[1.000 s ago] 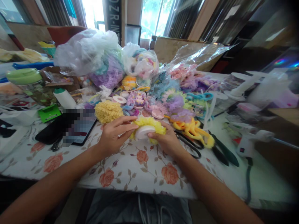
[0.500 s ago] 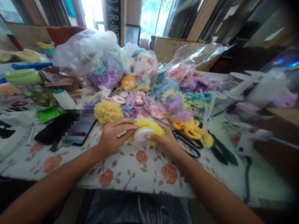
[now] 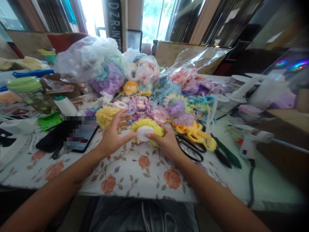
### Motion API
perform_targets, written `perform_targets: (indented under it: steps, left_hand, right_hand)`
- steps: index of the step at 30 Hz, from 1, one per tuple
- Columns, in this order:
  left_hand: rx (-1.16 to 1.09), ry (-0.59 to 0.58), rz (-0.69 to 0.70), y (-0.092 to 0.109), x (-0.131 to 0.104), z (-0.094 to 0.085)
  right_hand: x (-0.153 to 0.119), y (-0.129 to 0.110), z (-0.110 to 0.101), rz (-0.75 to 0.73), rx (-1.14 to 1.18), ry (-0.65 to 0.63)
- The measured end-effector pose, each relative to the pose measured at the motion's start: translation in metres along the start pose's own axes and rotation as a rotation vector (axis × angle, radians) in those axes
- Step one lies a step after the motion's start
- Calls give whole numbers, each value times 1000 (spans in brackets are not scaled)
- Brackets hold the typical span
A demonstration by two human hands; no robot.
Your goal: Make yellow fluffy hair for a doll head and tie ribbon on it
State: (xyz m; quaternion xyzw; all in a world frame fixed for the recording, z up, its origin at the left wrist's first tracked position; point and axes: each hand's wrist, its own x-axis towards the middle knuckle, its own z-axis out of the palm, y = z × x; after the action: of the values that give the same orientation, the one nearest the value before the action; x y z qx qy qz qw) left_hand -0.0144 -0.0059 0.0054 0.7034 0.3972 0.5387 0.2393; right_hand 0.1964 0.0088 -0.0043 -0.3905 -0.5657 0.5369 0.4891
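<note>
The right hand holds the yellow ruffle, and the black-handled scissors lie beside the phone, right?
Not quite: the head view shows the black-handled scissors lying to the right of the right hand, not beside the phone. That hand does hold the yellow ruffle.

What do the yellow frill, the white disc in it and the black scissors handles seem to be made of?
Yellow frill: probably thin fabric or mesh ribbon, judging by its light, gathered ruffles.
White disc: perhaps plastic or card; its face looks smooth and plain.
Scissors handles: likely hard plastic or coated metal, as the black loops look smooth and rigid.
</note>
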Motion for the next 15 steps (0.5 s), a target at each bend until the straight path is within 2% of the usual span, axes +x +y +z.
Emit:
perform_targets:
  steps: [5, 8, 11, 15]
  left_hand:
    - [188, -290, 60, 11, 14, 5]
    - [276, -406, 97, 19, 22, 10]
    - [301, -430, 120, 22, 26, 14]
    - [325, -396, 141, 16, 22, 16]
  right_hand:
    - [-4, -5, 0, -226, -367, -1]
    - [-4, -6, -2, -340, -473, -34]
    - [-4, -4, -5, -396, -515, -27]
    - [-3, -1, -8, -388, -550, -26]
